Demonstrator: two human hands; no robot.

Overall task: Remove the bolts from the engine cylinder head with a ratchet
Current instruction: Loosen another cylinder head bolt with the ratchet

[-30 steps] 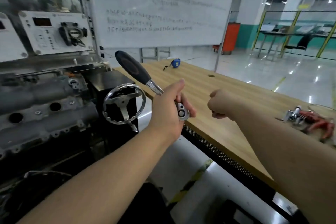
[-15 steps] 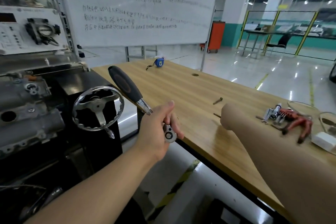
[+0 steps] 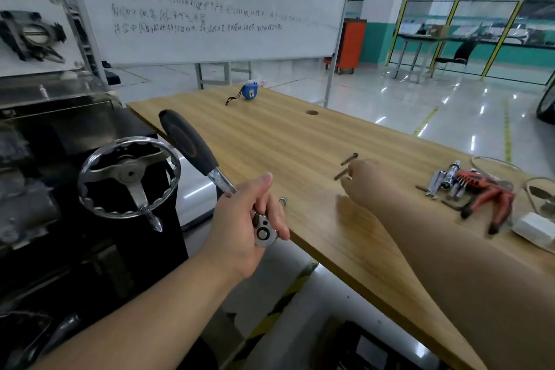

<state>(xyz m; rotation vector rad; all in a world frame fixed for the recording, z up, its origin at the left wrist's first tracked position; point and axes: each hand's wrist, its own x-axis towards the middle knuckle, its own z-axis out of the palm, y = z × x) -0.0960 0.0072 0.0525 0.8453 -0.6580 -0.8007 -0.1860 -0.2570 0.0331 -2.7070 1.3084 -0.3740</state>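
My left hand [image 3: 243,225] grips a ratchet [image 3: 192,144] by its metal neck just above the round head. The black handle points up and to the left, off the near corner of the wooden table [image 3: 270,135]. My right hand [image 3: 365,182], blurred, reaches out over the table and pinches a dark bolt [image 3: 341,174] whose tip sticks out to the left. A second bolt [image 3: 349,158] lies loose on the wood just beyond it. The engine [image 3: 27,189] is only a dark, blurred mass at the left edge.
A chrome handwheel [image 3: 129,174] sticks out from the engine stand, close to my left hand. On the table lie a blue tape measure [image 3: 249,92], sockets [image 3: 444,183], red-handled pliers [image 3: 486,200] and a white box [image 3: 534,228]. A whiteboard [image 3: 210,3] stands behind.
The view has swung right, away from the engine. My right hand moved from near the ratchet out across the table to beside the loose bolt. My left hand still holds the ratchet.
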